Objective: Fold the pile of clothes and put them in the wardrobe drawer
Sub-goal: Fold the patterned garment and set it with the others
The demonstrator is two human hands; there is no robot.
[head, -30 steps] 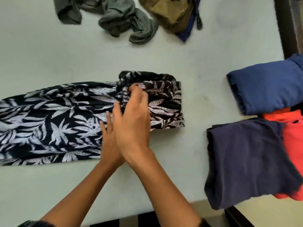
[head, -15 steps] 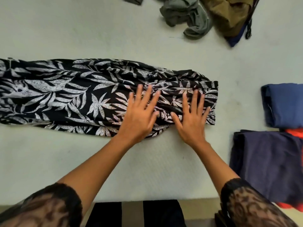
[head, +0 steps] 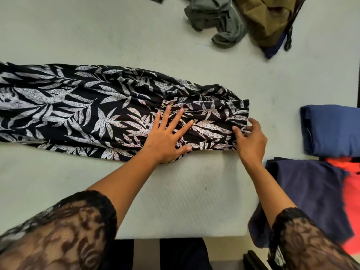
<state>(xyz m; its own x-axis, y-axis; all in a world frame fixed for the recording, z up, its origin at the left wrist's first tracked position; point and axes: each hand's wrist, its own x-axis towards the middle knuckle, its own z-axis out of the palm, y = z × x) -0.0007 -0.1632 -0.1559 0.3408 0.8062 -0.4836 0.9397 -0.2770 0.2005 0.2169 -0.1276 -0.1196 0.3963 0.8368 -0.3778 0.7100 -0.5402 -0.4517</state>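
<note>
Presently my left hand (head: 167, 137) presses flat, fingers spread, and my right hand (head: 251, 140) pinches the leaf-print garment (head: 78, 114), whose bunched fold may slip.

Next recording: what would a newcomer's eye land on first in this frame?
The black leaf-print garment dominates, stretched from the left edge past centre of the pale surface. The left hand presses flat on it while the right hand pinches its folded right end. Some folded clothes sit at the right edge, an unfolded heap at the top.
</note>
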